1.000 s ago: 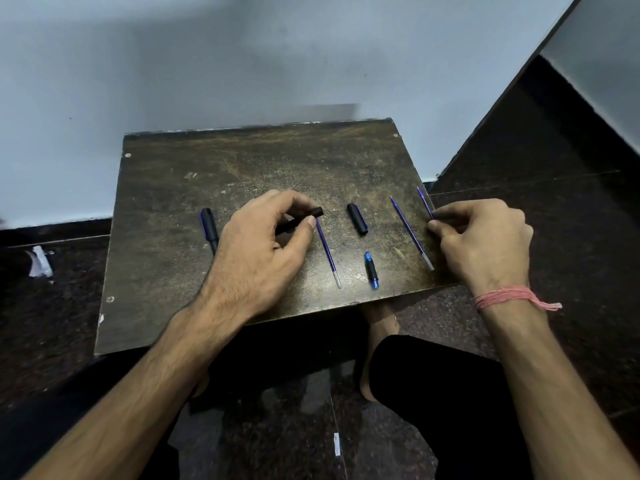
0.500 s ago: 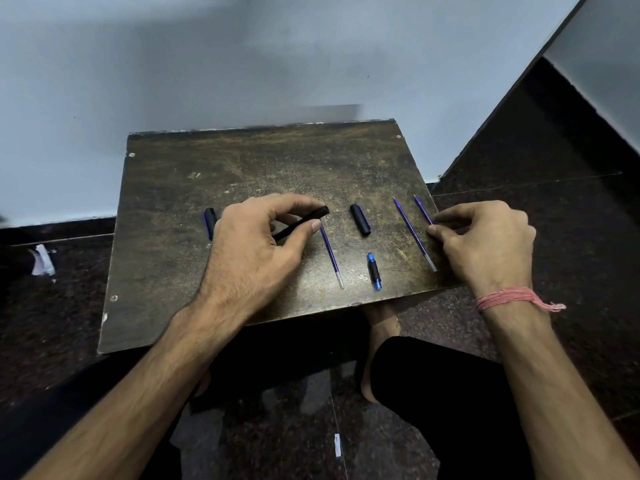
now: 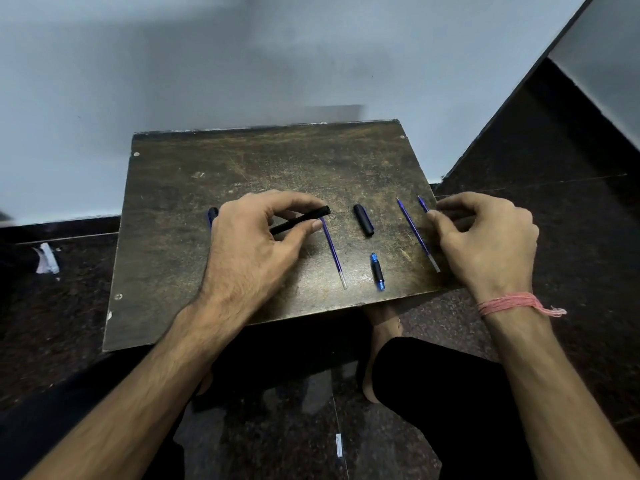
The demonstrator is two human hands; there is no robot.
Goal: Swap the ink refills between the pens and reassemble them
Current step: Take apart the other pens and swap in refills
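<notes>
Barrel: I hold the black barrel [image 3: 300, 220] just left of the frame's centre; its long axis runs from lower left to upper right, and the open mouth points up-right, clear of my fingers.
Nearest refill: a blue refill [image 3: 333, 252] lies flat on the surface directly under and right of that mouth, its long axis running from the barrel's end down toward the lower right, its clear end nearest me. My left hand is much the nearer one to it.
Left hand: my left hand [image 3: 258, 237] is curled, thumb under and fingers over the barrel, pinching it; the grip looks firm enough to aim with.
Right refills: a second refill [image 3: 417, 234] lies at centre right, roughly parallel to the first; a third refill [image 3: 423, 204] sits just beyond it at the surface's right edge.
Right hand: my right hand [image 3: 485, 244] is loosely curled, its fingertips closing on the third refill; I cannot tell whether it is lifted or only touched.
Judgement: the next move turns on lining a refill's axis up with the barrel's mouth, so one of them has to swing round.
Other parts: a black cap [image 3: 363, 220] lies between the refills, a blue-tipped piece [image 3: 376, 271] nearer me, and another pen [image 3: 212, 216] peeks out left of my left hand.
Surface: the dark worn surface [image 3: 277, 157] carries all of it.
</notes>
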